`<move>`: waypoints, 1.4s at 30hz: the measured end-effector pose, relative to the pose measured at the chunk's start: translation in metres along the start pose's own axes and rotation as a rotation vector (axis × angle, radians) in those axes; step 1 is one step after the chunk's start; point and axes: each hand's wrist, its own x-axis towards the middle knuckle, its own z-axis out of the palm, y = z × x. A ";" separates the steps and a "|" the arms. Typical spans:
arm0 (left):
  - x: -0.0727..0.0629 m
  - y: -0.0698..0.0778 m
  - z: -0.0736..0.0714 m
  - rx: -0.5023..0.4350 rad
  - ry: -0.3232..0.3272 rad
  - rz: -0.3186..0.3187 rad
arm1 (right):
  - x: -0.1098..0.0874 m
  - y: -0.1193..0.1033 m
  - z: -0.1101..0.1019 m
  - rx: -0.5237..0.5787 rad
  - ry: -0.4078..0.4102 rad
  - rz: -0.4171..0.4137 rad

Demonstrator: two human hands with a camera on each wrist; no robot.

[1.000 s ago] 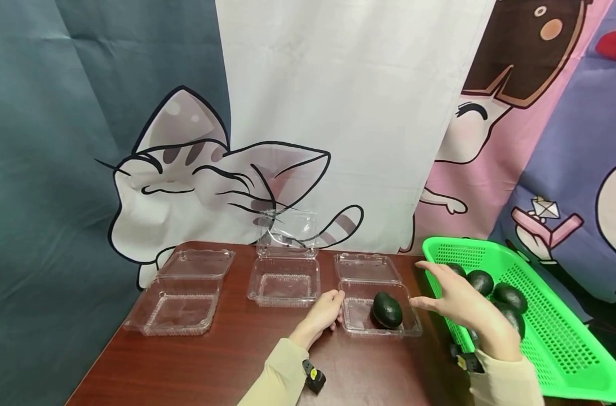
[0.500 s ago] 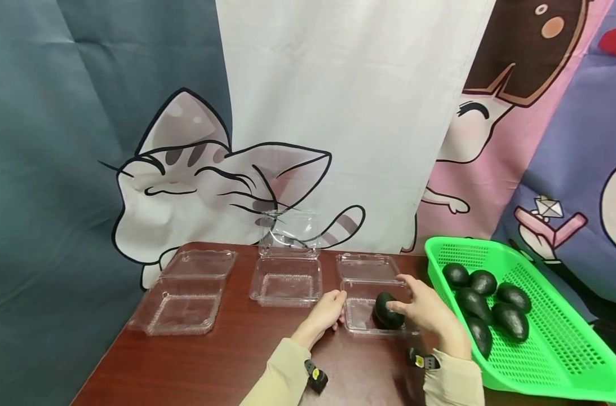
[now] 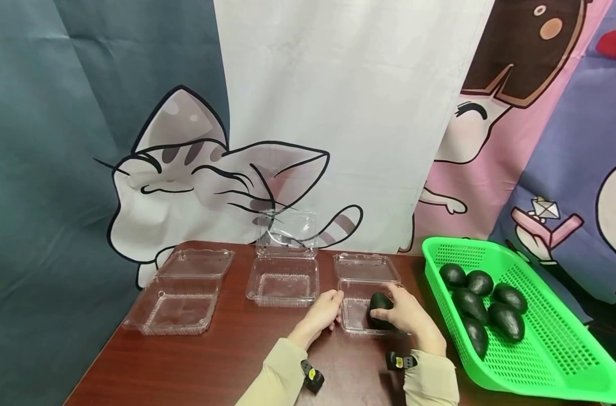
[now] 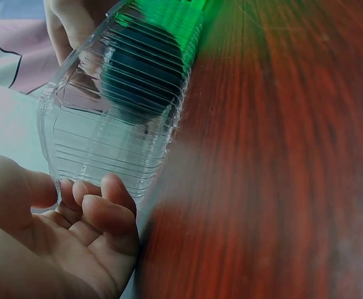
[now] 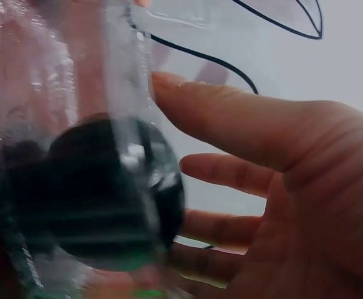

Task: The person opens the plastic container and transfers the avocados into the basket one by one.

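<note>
My left hand pinches the left rim of a clear plastic clamshell container, thumb against curled fingers in the left wrist view. One dark avocado lies in that container, toward its right side. Over it is my right hand, thumb and fingers spread about its upper side and partly hiding it. In the right wrist view, a gap shows between the thumb and the avocado; the other fingers come close to it, and whether they touch I cannot tell.
Two more open clear containers stand to the left, a middle one and a far-left one. On the right, a green plastic basket holds several avocados. A printed curtain hangs behind the wooden table.
My right hand has moved left from the basket's edge and come down over the avocado in the container. The left hand keeps its place on the rim.
</note>
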 end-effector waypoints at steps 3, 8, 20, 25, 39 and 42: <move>-0.001 0.001 0.000 0.003 0.000 -0.011 | 0.004 0.001 0.008 -0.018 -0.014 -0.001; -0.001 0.001 0.000 0.006 0.004 -0.025 | 0.009 0.004 0.019 -0.003 -0.018 -0.006; -0.001 0.005 -0.001 -0.002 0.002 -0.010 | 0.019 0.003 0.030 0.022 0.011 -0.084; 0.000 0.004 -0.001 0.000 -0.002 -0.012 | 0.018 0.000 0.028 0.024 0.032 -0.094; 0.001 0.002 -0.002 0.008 -0.003 0.001 | 0.010 -0.014 0.006 0.049 0.098 -0.135; 0.001 0.001 -0.002 0.012 -0.005 0.007 | 0.008 -0.014 0.001 0.054 0.111 -0.138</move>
